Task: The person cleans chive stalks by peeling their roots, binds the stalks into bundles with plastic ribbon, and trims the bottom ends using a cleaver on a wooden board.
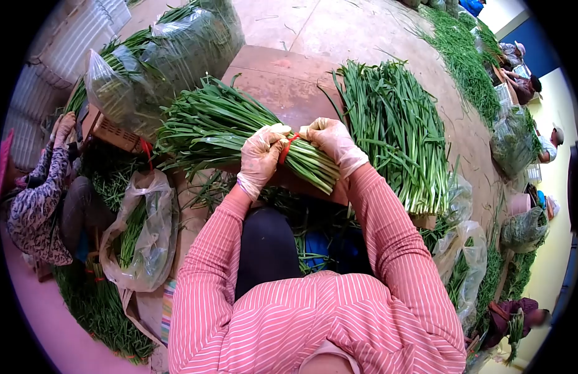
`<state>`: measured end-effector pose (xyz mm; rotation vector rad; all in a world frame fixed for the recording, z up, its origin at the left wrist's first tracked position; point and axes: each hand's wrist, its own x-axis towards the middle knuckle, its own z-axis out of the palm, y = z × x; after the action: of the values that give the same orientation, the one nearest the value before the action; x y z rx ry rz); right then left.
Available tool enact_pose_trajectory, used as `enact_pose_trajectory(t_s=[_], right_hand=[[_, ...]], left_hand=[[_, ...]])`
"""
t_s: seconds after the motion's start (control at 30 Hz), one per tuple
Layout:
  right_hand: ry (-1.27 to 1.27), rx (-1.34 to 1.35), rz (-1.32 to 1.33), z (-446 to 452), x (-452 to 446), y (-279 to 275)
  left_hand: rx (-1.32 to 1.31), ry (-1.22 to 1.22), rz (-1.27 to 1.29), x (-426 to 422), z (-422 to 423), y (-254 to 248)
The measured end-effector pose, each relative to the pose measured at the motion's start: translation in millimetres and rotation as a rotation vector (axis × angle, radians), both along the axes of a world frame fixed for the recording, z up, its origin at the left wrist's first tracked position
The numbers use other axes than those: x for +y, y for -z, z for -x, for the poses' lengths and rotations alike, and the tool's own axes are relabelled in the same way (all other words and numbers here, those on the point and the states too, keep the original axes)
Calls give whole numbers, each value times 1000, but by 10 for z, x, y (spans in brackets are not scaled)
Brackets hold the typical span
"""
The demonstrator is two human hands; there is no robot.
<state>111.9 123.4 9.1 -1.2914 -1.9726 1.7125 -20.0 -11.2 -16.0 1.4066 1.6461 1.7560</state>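
Note:
A bundle of garlic chives [220, 121] lies across the front of a low reddish-brown table, leaves to the left and pale stems to the right. A thin red tie [289, 148] goes around its stems. My left hand [261, 156], in a clear glove, is closed at the left side of the tie, against the bundle. On the other side, my right hand [336, 144], gloved as well, is pinched closed by the tie's upper end. The fingertips partly hide the tie. Right of my hands, a large pile of loose chives [395, 131] lies on the table [273, 71].
A big plastic bag of chives [167, 56] stands at the back left, near a seated co-worker [42, 206]. An open plastic bag [145, 234] sits by my left side, another bag [466, 262] by my right. Greens and more people line the right side.

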Motion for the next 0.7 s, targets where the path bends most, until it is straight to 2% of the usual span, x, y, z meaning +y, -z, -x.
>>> enact_pose_trajectory(t_s=[0.07, 0.13, 0.2, 0.23, 0.27, 0.33, 0.37, 0.47, 0.53, 0.57, 0.6, 0.67, 0.7], right_hand=[[2, 37, 4, -38, -42, -4], [-44, 66, -187, -87, -116, -14], [-132, 77, -646, -159, -231, -43], [-187, 108, -785, -133, -259, -45], [-242, 139, -924, -102, -289, -48], [-334, -16, -1072, -40, -427, -121], [-304, 20, -1073, -12, -497, -107], [-314, 29, -955, -8, -564, -113], [-351, -65, -545, -78, -372, -244], [-200, -50, -418, -83, -296, -325], [-164, -211, -450, -57, -208, -417], [-182, -72, -400, 8, -110, -285], [-177, -72, -400, 41, -54, -208]], left_hand=[[-97, -29, 67, 54, -15, 50], [-196, -53, 133, 146, -8, 122], [-3, -124, 153, 238, 52, 184], [162, -187, 229, 238, 32, -1], [162, -189, 230, 258, 33, -4], [166, -171, 384, 316, 35, -4], [399, -230, 274, 319, 31, 10], [519, -213, 309, 306, 61, 51], [524, -158, 391, 272, 91, 30], [529, -152, 365, 255, 75, -47], [533, -145, 338, 252, 58, -90], [514, -153, 353, 281, 28, -70], [356, -144, 389, 280, 24, -63]])
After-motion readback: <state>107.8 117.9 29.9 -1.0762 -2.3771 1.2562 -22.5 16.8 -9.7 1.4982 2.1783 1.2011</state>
